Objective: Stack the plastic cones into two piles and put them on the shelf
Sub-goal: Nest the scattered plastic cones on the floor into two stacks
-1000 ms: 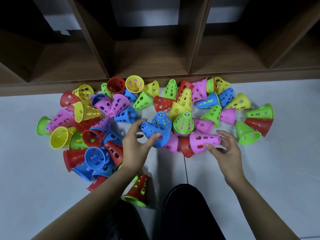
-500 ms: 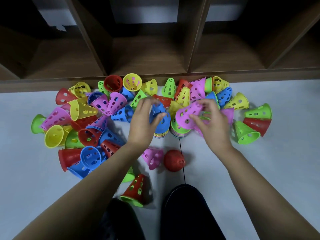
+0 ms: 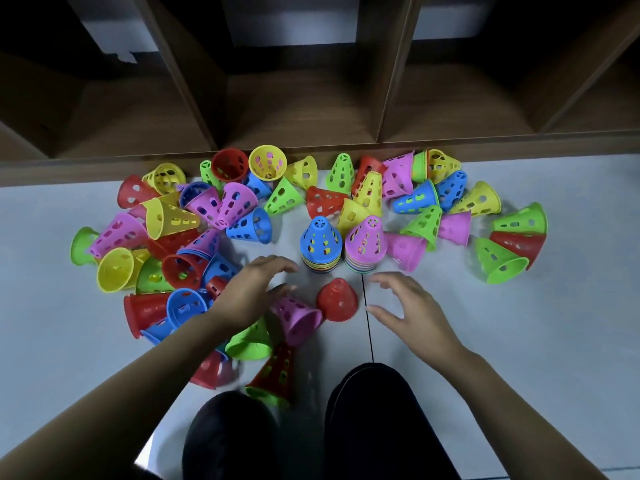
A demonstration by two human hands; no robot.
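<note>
Stacking continues — two piles, blue-topped [image 3: 321, 244] and pink-topped [image 3: 365, 244], stand side by side before the shelf [image 3: 298, 112]. Your left hand [image 3: 250, 292] and right hand [image 3: 408, 306] hover empty, fingers spread wide — next, grasp the pink cone [image 3: 297, 317] or red cone [image 3: 337, 299].

Views: one only, head-worn; nothing shared with a second view
Position: above the hands, close over the left hand [image 3: 250, 295] and right hand [image 3: 412, 311]
Facing: forward and steeply down onto the floor [image 3: 519, 341]
Reach: wide-angle; the person's knees [image 3: 367, 420] below the hands, scattered cones [image 3: 242, 209] beyond them, the shelf [image 3: 298, 109] farthest
Distortion: shelf dividers splay outward
</note>
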